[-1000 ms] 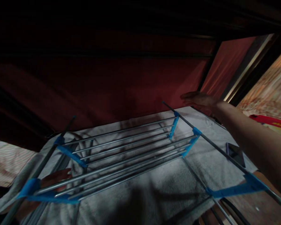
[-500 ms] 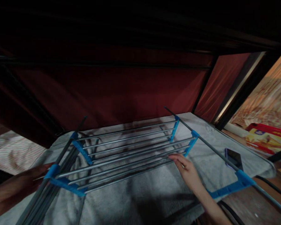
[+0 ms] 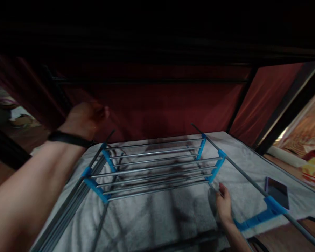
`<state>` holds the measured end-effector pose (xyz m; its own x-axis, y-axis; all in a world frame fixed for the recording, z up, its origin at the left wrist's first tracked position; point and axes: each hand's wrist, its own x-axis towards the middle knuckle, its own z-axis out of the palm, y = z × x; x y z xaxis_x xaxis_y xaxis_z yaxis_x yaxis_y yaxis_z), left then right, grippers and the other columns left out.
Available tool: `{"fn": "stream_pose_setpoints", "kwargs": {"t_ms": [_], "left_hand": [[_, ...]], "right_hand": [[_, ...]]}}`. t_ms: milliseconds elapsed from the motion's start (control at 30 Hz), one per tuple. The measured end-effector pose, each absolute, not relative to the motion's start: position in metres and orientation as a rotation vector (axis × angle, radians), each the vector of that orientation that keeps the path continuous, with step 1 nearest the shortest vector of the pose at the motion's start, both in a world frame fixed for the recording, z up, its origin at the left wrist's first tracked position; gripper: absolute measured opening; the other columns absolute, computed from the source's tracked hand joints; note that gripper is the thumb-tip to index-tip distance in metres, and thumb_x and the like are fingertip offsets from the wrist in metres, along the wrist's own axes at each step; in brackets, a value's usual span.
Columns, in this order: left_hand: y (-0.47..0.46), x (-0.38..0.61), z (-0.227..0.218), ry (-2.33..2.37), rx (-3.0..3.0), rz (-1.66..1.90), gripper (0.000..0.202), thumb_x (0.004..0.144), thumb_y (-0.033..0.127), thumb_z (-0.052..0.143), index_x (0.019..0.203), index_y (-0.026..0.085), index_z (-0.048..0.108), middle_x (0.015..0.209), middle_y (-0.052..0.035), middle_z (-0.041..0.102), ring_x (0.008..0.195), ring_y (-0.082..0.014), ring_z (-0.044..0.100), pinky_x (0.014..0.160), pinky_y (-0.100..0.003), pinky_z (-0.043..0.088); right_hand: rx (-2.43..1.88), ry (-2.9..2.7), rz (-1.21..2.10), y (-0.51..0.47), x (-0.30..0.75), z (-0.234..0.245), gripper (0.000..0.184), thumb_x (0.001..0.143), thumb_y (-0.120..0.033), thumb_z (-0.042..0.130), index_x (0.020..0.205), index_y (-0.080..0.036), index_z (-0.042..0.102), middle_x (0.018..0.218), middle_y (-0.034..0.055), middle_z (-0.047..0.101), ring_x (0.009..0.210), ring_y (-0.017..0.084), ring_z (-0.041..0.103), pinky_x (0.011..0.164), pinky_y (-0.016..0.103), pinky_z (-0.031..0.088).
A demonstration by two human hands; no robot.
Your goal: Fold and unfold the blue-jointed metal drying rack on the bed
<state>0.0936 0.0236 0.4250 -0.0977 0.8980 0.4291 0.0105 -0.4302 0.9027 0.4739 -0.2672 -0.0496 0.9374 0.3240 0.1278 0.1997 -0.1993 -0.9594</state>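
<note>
A drying rack (image 3: pixel 157 168) with grey metal rods and blue plastic joints stands over a pale towel (image 3: pixel 173 217). My right hand (image 3: pixel 224 202) lies on the towel just under the rack's near right blue joint, fingers stretched out together and holding nothing that I can see. My left hand (image 3: pixel 86 117), with a black band at the wrist, is raised above the rack's far left corner in front of a dark red curtain (image 3: pixel 168 105). It is smeared by motion and its fingers cannot be read.
A dark phone (image 3: pixel 277 191) lies on the towel at the right, beside the rack's long side rod. A red and yellow package (image 3: pixel 313 168) sits at the far right edge. The light is very dim.
My left hand has risen from the rack's near left corner to the curtain. My right hand has slid a little right and down along the towel. The view has shifted.
</note>
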Motion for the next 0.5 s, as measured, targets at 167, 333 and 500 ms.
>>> {"fn": "stream_pose_setpoints", "kwargs": {"t_ms": [167, 333, 500], "left_hand": [[-0.041, 0.143, 0.407, 0.646, 0.936, 1.474, 0.029, 0.096, 0.006, 0.05, 0.123, 0.004, 0.061, 0.099, -0.0004, 0.07, 0.073, -0.003, 0.064, 0.074, -0.017, 0.048], [-0.124, 0.148, 0.254, 0.846, 1.029, 1.353, 0.036, 0.07, 0.033, 0.084, 0.099, 0.015, 0.075, 0.105, -0.0086, 0.076, 0.083, -0.0161, 0.07, 0.071, -0.025, 0.052], [-0.135, 0.061, 0.113, 1.461, 0.767, 1.329, 0.04, 0.054, 0.032, 0.077, 0.091, 0.019, 0.071, 0.092, -0.0069, 0.072, 0.086, -0.0242, 0.066, 0.073, -0.035, 0.051]], "right_hand": [[-1.781, -0.408, 0.098, -0.257, 0.483, -0.065, 0.066, 0.074, -0.051, 0.052, 0.133, -0.021, 0.059, 0.14, 0.0154, 0.063, 0.133, 0.038, 0.059, 0.113, 0.049, 0.048], [-1.774, -0.482, 0.104, -0.254, 0.479, -0.067, 0.064, 0.079, -0.049, 0.049, 0.137, -0.024, 0.057, 0.143, 0.0138, 0.062, 0.134, 0.034, 0.06, 0.112, 0.046, 0.049], [-1.83, -0.577, 0.193, -0.244, 0.479, -0.053, 0.063, 0.075, -0.044, 0.052, 0.131, -0.018, 0.061, 0.133, 0.0167, 0.067, 0.127, 0.035, 0.063, 0.112, 0.049, 0.048]]}}
